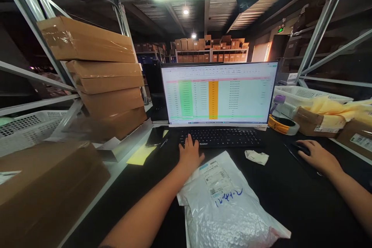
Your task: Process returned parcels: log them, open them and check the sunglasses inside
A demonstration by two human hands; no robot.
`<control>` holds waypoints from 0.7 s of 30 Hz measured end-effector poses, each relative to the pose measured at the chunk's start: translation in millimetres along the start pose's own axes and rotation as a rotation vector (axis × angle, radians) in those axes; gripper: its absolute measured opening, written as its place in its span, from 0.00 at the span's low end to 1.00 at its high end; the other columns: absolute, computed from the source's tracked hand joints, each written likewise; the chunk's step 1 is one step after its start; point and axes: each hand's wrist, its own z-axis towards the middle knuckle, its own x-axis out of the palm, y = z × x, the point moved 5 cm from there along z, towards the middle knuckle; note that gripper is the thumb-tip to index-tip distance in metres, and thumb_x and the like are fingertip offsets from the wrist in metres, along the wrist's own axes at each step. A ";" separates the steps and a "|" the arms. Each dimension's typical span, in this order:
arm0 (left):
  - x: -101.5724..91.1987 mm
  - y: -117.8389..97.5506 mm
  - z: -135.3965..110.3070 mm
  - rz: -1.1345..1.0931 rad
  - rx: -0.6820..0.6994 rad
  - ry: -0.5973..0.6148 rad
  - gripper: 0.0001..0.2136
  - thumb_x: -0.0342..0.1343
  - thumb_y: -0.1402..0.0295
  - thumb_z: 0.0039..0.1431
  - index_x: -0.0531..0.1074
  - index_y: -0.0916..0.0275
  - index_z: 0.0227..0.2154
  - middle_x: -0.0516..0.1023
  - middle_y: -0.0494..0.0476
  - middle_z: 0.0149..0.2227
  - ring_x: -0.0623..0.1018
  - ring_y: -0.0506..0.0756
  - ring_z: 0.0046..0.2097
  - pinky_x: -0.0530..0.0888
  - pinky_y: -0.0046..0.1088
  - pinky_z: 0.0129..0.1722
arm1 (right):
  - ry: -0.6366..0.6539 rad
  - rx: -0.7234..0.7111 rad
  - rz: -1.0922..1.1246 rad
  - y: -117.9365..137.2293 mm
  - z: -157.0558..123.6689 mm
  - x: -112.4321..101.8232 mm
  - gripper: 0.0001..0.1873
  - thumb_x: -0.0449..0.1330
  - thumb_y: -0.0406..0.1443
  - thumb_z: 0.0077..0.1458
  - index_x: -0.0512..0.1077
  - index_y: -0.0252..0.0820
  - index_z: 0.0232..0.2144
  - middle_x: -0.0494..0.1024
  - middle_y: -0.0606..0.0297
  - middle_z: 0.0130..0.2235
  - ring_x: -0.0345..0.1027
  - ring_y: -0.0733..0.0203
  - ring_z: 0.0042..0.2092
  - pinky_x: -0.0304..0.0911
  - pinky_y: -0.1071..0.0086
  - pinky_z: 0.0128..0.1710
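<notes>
My left hand rests at the left end of a black keyboard, fingers spread over the keys. At the right, my right hand is wrapped round a black computer mouse. A white plastic mailing bag lies on the desk beneath and beside my left wrist. It bears a printed label and blue handwriting, and bubble wrap shows through the lower part. Behind the keyboard stands a monitor displaying a spreadsheet with green and orange columns.
Cardboard boxes are stacked at the left, with a larger box nearer me. A phone lies by yellow paper. Crumpled white paper sits before the keyboard. Tape rolls, boxes and a white basket line the right.
</notes>
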 end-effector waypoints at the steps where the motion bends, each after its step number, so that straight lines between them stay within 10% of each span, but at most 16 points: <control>1: 0.4 0.1 0.1 -0.002 -0.002 0.007 0.30 0.52 0.55 0.63 0.61 0.66 0.63 0.45 0.79 0.71 0.56 0.71 0.70 0.59 0.60 0.63 | 0.006 -0.002 0.004 0.4 0.1 0.0 0.28 0.49 0.48 0.56 0.70 0.49 0.55 0.70 0.56 0.57 0.68 0.50 0.57 0.65 0.61 0.55; 21: -4.5 -2.1 -2.6 -0.030 -0.007 0.004 0.29 0.52 0.57 0.62 0.61 0.67 0.62 0.45 0.79 0.71 0.56 0.70 0.70 0.58 0.60 0.64 | 0.054 -0.019 0.037 10.2 -0.8 -9.4 0.30 0.46 0.51 0.57 0.70 0.45 0.54 0.69 0.51 0.56 0.66 0.46 0.59 0.62 0.56 0.58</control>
